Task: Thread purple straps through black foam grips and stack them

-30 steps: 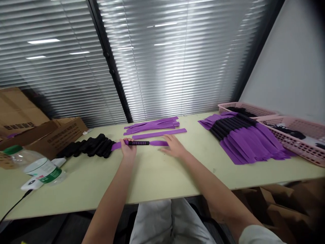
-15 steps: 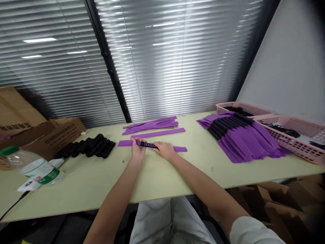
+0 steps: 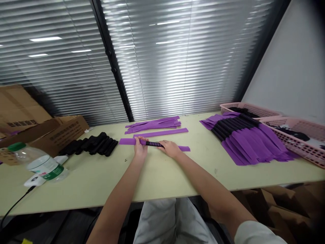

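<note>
A purple strap [image 3: 127, 141] lies crosswise before me, running through a black slotted sleeve [image 3: 153, 144] with purple showing in its slots. My left hand [image 3: 140, 148] is closed on the strap just left of the sleeve. Closed around the sleeve's right end is my right hand [image 3: 170, 149], whose fingers cover part of it. The strap's right end [image 3: 184, 148] sticks out past that hand. Just behind my hands rests one loose purple strap [image 3: 162, 132], and beyond it a pile of purple straps [image 3: 153, 124].
Black sleeves [image 3: 93, 144] are heaped on the left, near an open cardboard box [image 3: 64, 134] and a plastic bottle [image 3: 47, 167] lying over. On the right, a fanned stack of sleeved purple straps [image 3: 250, 142] sits beside pink baskets [image 3: 302, 149]. Window blinds stand behind the table [image 3: 101, 186].
The view has shifted slightly. Both hands keep their hold; the black sleeve's left end shows a little farther out from my left fingers.
</note>
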`<state>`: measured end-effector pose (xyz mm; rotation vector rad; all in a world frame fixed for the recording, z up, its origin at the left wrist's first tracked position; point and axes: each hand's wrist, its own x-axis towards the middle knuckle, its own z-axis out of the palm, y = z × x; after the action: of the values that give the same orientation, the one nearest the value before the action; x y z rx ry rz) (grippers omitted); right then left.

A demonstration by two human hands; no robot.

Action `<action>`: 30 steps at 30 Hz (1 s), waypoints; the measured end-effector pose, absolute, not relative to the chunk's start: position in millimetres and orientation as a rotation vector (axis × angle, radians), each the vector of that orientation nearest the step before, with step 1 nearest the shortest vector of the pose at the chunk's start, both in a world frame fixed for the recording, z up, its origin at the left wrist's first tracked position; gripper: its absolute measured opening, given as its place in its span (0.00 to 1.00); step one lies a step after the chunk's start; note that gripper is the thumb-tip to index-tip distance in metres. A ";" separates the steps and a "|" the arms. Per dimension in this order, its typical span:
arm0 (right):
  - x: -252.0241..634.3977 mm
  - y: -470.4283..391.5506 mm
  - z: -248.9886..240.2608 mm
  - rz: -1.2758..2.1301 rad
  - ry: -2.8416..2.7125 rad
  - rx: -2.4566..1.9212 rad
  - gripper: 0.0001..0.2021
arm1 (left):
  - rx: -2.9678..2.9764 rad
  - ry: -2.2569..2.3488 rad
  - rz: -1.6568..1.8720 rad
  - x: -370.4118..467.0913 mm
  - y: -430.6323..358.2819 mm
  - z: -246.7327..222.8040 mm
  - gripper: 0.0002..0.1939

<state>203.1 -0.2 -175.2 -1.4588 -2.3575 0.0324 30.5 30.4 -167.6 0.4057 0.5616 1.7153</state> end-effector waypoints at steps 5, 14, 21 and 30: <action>215.7 6.5 -177.4 0.100 -2.330 -1.429 0.19 | 0.496 0.678 1.612 22.9 34.4 -171.3 0.16; 263.4 21.3 -182.7 0.294 -2.215 -1.350 0.15 | 0.553 1.142 1.720 -45.3 51.8 -177.2 0.03; 297.5 34.2 -169.9 0.311 -1.764 -1.451 0.24 | 0.895 1.285 1.974 -50.8 50.2 -176.6 0.04; 320.5 37.5 -176.6 0.223 -1.386 -1.886 0.31 | 1.582 1.043 1.472 7.0 24.3 -180.5 0.12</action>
<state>320.5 37.5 -176.6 -1.8860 -1.3864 0.2226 7.0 24.3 -180.5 1.5819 1.0429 1.4724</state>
